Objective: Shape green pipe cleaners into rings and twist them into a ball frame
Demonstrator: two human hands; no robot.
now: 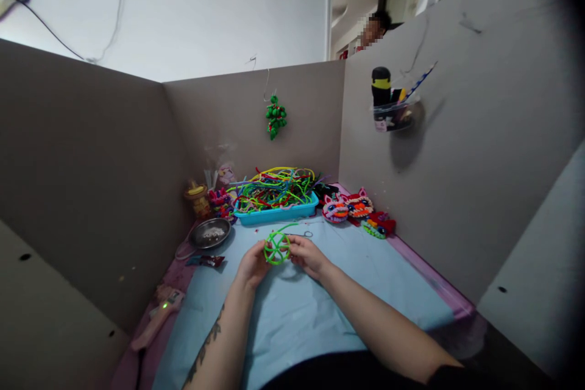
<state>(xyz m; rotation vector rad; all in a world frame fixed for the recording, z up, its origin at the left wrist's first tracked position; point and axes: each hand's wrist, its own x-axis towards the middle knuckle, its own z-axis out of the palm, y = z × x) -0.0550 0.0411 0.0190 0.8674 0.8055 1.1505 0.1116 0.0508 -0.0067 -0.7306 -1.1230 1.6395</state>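
Between my hands, above the blue table cover (311,311), is a bright green pipe-cleaner wheel (276,248) with a round rim and crossing spokes. One loose green end sticks out from its top toward the right. My left hand (255,265) pinches the wheel's left edge. On the opposite edge, my right hand (311,256) grips it with closed fingers. Just beyond the right fingers lies a pair of scissors (307,234), seen only in part. Some of the fingertips are hidden behind the wheel.
A blue tray (276,214) heaped with colourful pipe cleaners stands at the back. Fuzzy animal-face pieces (336,209) lie right of it. A metal bowl (210,233) and a pink glue gun (158,320) are on the left. Grey partitions (301,109) enclose the table. Behind them a person (375,27) shows.
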